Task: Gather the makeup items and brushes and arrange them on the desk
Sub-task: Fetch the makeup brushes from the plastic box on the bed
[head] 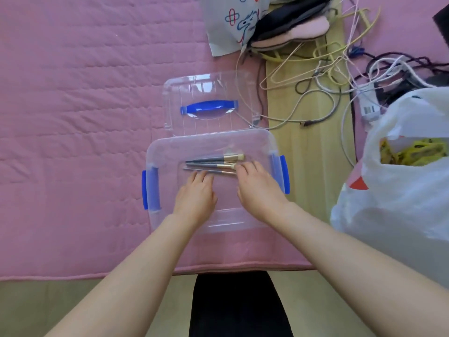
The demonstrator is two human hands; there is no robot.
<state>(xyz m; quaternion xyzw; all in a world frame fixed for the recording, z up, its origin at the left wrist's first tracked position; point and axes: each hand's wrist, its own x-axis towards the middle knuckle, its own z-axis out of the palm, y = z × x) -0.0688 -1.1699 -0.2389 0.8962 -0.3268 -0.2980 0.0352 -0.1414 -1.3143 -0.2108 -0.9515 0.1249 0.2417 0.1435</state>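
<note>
Where the pink quilted cover [85,117] meets the wooden strip [308,166] on its right, a clear plastic storage box [165,220] with blue side latches [145,189] sits open. Its clear lid [211,127], fitted with a blue handle [209,107], lies just beyond the box, touching its far rim.

Inside the box, a small group of makeup brushes [213,164] lies flat and roughly parallel, grey handles pointing left, pale bristle heads pointing right. The exact count cannot be read.

The left hand [195,198] reaches into the box with fingers extended and close together, fingertips at the nearest brush handle. The right hand [257,188] reaches in beside it, fingers relaxed and slightly spread, fingertips at the ferrule ends of the brushes. Neither hand is seen to curl round a brush; whether the fingertips press the brushes or only lie beside them cannot be told.

Surrounding items:
- A white plastic bag [401,190] stands to the right of the box, with yellow contents showing at its mouth.
- Tangled cables [340,93] and wire hangers [303,64] cover the wooden strip beyond the bag; one cable runs across the lid's right corner.
- A printed bag [226,25] and folded dark and pink items [296,27] lie at the far edge.
</note>
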